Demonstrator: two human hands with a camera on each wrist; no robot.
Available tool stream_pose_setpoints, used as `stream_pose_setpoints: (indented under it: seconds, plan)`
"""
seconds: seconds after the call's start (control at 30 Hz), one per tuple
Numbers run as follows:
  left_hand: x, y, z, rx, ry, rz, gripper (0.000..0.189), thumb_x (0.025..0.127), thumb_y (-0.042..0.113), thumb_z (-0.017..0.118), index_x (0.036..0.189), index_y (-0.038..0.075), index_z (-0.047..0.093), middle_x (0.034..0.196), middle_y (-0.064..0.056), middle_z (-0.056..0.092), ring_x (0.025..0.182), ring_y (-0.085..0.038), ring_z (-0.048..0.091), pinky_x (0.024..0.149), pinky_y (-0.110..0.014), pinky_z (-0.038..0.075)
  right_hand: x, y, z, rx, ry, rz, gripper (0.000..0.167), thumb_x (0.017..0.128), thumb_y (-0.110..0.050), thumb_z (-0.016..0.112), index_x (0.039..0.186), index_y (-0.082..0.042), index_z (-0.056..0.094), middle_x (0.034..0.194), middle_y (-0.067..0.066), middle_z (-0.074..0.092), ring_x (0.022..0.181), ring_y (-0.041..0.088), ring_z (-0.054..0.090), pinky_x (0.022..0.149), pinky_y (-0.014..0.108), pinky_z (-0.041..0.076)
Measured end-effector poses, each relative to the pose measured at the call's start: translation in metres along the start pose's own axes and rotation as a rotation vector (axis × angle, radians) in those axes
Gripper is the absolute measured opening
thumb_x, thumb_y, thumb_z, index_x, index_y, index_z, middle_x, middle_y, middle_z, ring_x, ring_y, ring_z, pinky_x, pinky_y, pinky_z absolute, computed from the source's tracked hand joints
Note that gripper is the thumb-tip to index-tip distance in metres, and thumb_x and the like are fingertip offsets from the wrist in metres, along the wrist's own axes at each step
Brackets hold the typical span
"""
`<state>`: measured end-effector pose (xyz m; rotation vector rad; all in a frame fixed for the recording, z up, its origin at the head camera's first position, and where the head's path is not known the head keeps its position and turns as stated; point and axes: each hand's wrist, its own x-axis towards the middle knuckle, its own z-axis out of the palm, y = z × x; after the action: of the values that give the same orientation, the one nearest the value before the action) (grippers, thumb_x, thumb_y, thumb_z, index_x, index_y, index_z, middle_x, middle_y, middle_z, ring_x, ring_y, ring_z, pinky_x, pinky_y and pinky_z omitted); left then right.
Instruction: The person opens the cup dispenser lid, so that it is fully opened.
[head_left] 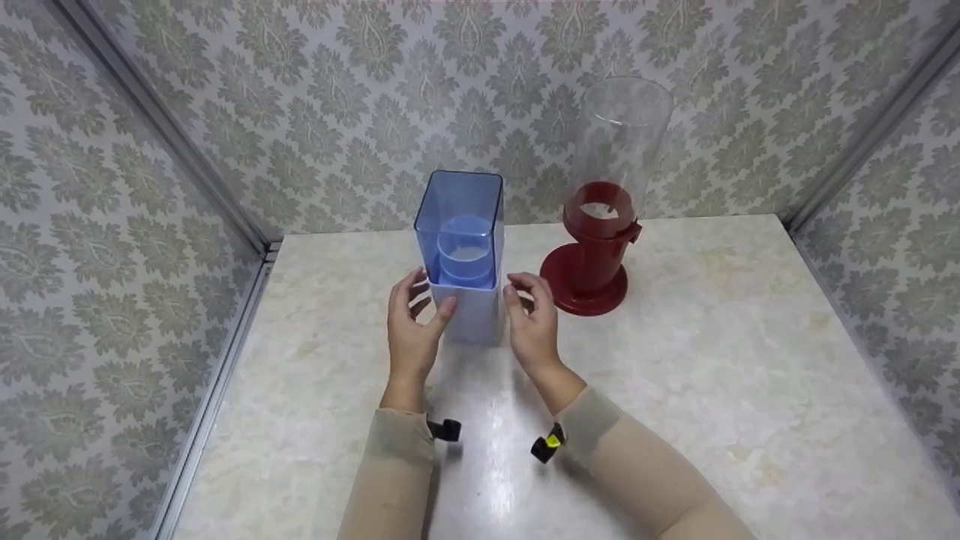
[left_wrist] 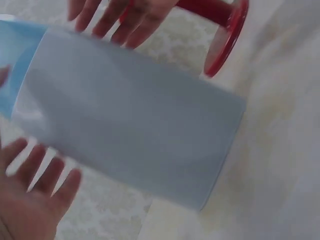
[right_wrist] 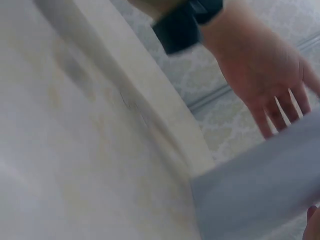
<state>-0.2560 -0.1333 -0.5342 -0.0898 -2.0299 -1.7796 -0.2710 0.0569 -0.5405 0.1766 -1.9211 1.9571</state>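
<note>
A tall square container (head_left: 466,315) with a white lower body and a see-through blue upper part stands upright on the table. A round blue ring or tube (head_left: 466,247) shows inside its blue part. My left hand (head_left: 416,322) is at the container's left side, fingers spread and loosely bent, thumb near the front face. On the other side my right hand (head_left: 534,322) is held with a small gap to the wall, fingers relaxed. In the left wrist view, the white body (left_wrist: 130,115) lies between the fingers of both hands, which are stretched along its sides.
Behind my right hand stands a red stand (head_left: 592,281) with a round foot and a tall clear cylinder (head_left: 622,142) on top. The pale marbled table (head_left: 720,360) ends at patterned walls (head_left: 337,112) at the back and sides.
</note>
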Motion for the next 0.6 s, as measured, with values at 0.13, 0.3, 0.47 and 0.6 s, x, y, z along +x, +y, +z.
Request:
stream_pose_setpoints:
  seconds: [0.13,0.3,0.47,0.6]
  plan:
    - [-0.016,0.002,0.017,0.057,0.191,0.015,0.089,0.084,0.031,0.096,0.155,0.001,0.052,0.153,-0.023,0.054,0.137,-0.037,0.054,0.120,-0.059,0.048,0.032,-0.005,-0.009,0.003,-0.060,-0.008,0.031,0.112,-0.006,0.067,0.140,0.008,0.067,0.141,0.026,0.066,0.135,0.034,0.064,0.117,0.050,0.057]
    - [-0.024,0.013,0.050,0.130,0.287,-0.068,0.121,0.069,0.035,0.108,0.162,0.006,0.036,0.166,-0.021,0.034,0.148,-0.040,0.037,0.127,-0.061,0.038,0.074,-0.012,-0.011,0.057,-0.201,0.063,0.040,0.115,-0.005,0.061,0.153,0.008,0.060,0.155,0.027,0.064,0.148,0.042,0.061,0.129,0.050,0.052]
    - [-0.024,0.017,0.080,0.196,0.320,-0.143,0.141,0.060,0.043,0.114,0.163,0.009,0.024,0.170,-0.021,0.023,0.156,-0.041,0.026,0.133,-0.058,0.030,0.099,-0.016,-0.007,0.149,-0.290,0.165,0.040,0.119,-0.006,0.050,0.155,0.009,0.059,0.155,0.029,0.064,0.149,0.035,0.061,0.132,0.048,0.048]
    - [-0.025,0.012,0.086,0.262,0.353,-0.132,0.141,0.059,0.043,0.115,0.160,0.008,0.023,0.166,-0.022,0.027,0.154,-0.041,0.028,0.133,-0.056,0.029,0.102,-0.012,-0.005,0.156,-0.316,0.213,0.040,0.120,-0.008,0.047,0.152,0.010,0.062,0.148,0.026,0.068,0.141,0.025,0.065,0.134,0.048,0.047]
